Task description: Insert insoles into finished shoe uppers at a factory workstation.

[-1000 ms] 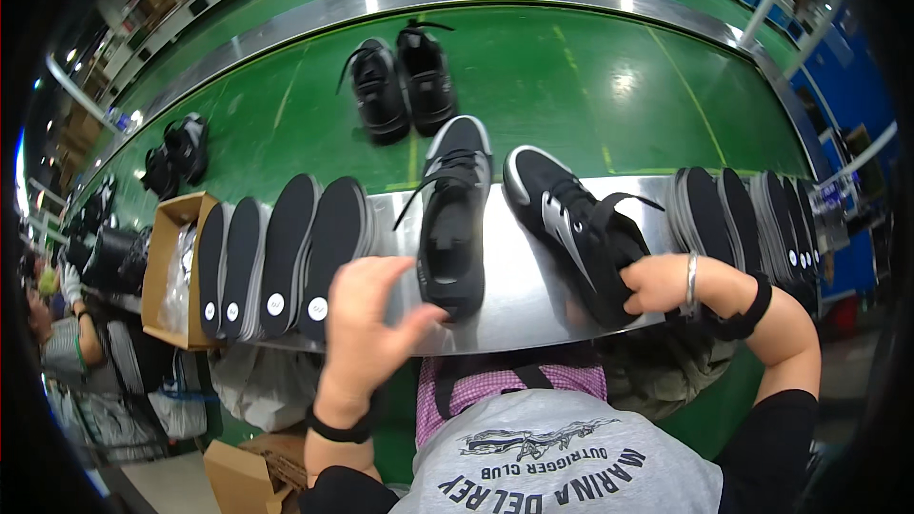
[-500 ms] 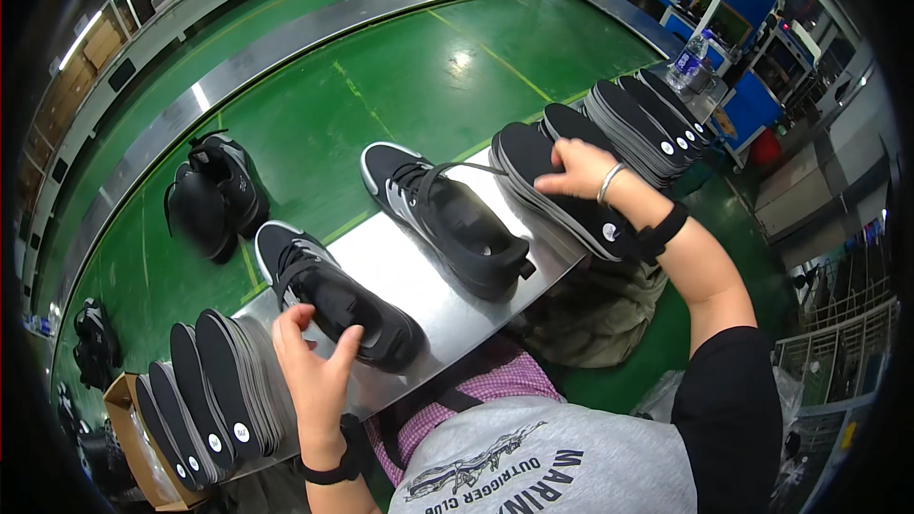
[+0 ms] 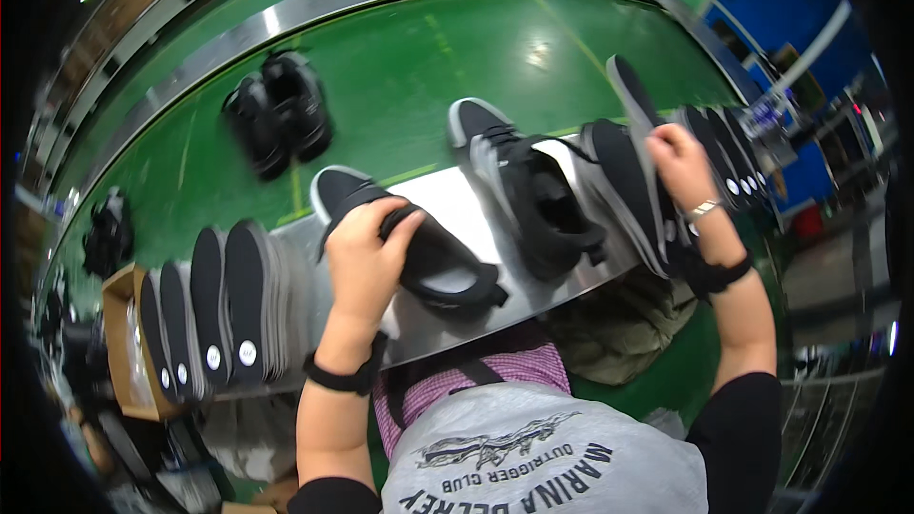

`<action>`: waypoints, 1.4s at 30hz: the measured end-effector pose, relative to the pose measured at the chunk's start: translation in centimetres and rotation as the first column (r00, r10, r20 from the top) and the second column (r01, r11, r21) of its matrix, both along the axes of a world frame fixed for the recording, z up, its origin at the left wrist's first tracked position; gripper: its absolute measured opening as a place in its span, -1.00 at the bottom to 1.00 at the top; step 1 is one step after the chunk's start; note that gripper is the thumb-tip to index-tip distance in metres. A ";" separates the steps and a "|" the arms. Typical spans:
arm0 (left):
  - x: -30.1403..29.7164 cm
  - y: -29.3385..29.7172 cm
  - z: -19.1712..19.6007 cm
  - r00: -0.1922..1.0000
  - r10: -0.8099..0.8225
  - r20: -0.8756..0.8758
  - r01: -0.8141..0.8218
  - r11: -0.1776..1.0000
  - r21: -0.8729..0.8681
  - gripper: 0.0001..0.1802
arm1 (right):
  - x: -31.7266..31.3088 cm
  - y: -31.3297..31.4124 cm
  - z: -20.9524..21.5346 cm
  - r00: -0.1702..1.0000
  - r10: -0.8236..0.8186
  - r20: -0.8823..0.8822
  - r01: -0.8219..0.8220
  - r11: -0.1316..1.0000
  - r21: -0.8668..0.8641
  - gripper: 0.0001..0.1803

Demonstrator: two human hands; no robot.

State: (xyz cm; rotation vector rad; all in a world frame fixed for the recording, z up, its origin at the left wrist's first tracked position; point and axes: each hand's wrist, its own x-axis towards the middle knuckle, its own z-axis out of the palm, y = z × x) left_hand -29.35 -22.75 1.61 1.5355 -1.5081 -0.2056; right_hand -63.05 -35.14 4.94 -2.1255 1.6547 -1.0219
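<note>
My left hand [image 3: 367, 252] is closed on the upper of a black sneaker [image 3: 447, 271] with a grey toe edge, around its tongue and laces. A pale patch shows inside this shoe's opening. To its right stands a second black sneaker [image 3: 543, 200], its opening toward me and neither hand on it. My right hand [image 3: 684, 171] pinches a black insole [image 3: 632, 95] with a grey edge, raised and tilted above the stacks. Just below that hand lies a stack of black insoles [image 3: 624, 171]. The fingertips of my right hand are slightly blurred.
Both pairs of shoes' surroundings rest on a metal bench [image 3: 447, 200]. More insole stacks [image 3: 252, 305] stand at its left end beside a cardboard box [image 3: 124, 343], and others [image 3: 728, 152] at the right near a plastic bottle [image 3: 766, 124]. Another black shoe pair [image 3: 286, 109] sits beyond the bench.
My left hand has moved from the left sneaker's heel opening to its tongue area and grips it. My right hand has lifted one insole off the stack. The view has shifted.
</note>
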 end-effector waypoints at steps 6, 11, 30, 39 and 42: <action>2.0 0.0 -0.9 0.876 0.037 -0.481 0.119 0.950 0.289 -0.71 | 11.0 6.2 7.2 0.588 0.799 -0.127 -0.779 0.601 0.179 -0.88; 1.5 -0.8 0.5 0.789 -0.044 -0.612 0.260 0.927 0.269 -0.71 | 16.2 8.1 7.3 0.149 0.706 -0.693 -0.684 0.579 0.443 -0.85; -2.9 1.4 3.5 0.912 -0.003 -0.410 0.112 0.964 0.241 -0.73 | 20.0 8.0 0.2 0.209 0.781 -0.588 -0.574 0.585 0.573 -0.65; -2.9 1.6 4.2 0.983 0.010 -0.185 0.033 0.973 0.228 -0.70 | 16.5 8.0 5.4 0.026 0.712 -0.702 -0.588 0.579 0.565 -0.75; -2.9 1.6 4.2 0.977 -0.006 -0.213 0.054 0.975 0.218 -0.70 | 17.7 8.2 3.9 -0.064 0.630 -0.774 -0.692 0.531 0.489 -0.83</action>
